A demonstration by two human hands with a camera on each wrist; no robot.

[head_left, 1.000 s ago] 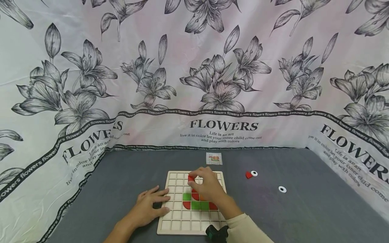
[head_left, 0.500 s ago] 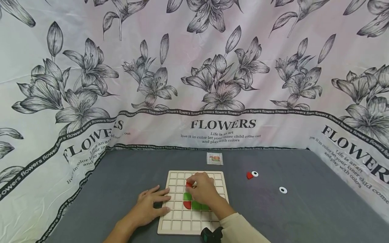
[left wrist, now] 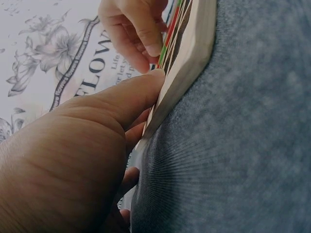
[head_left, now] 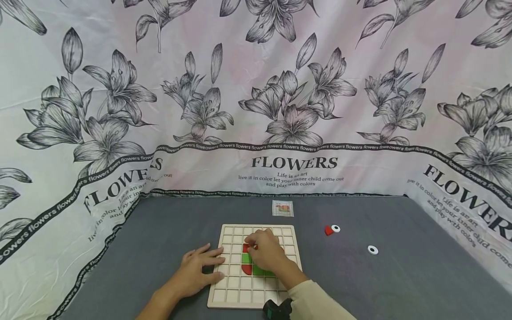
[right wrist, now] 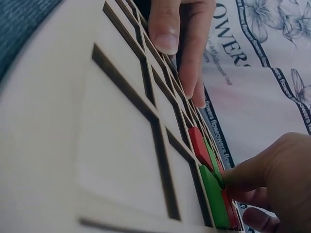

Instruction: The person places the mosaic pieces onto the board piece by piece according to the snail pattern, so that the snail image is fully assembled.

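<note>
A pale wooden board (head_left: pixel 230 293) with a raised grid lies on the grey table. My left hand (head_left: pixel 196 272) rests at the board's left edge, fingers extended over the rim; the left wrist view shows its thumb along the edge. Over the middle of the grid, my right hand (head_left: pixel 267 252) has its thumb and fingers curled at a small red block (head_left: pixel 245 248). That block sits in the cell just beyond a green square block (head_left: pixel 245 258). Nearer lies a red rounded block (head_left: pixel 246 270), beside green blocks (head_left: pixel 262 271). My right hand hides other blocks.
A small picture card (head_left: pixel 282 208) lies behind the board. To the right are a red block (head_left: pixel 328 230) touching a white ring with a dark centre (head_left: pixel 335 228), and another such ring (head_left: pixel 373 250). A flower-printed curtain (head_left: pixel 294 178) stands behind the table.
My right hand has carried the red block toward me and slightly left, from the board's far rows down to the cell by the green square. My left hand has stayed in place.
</note>
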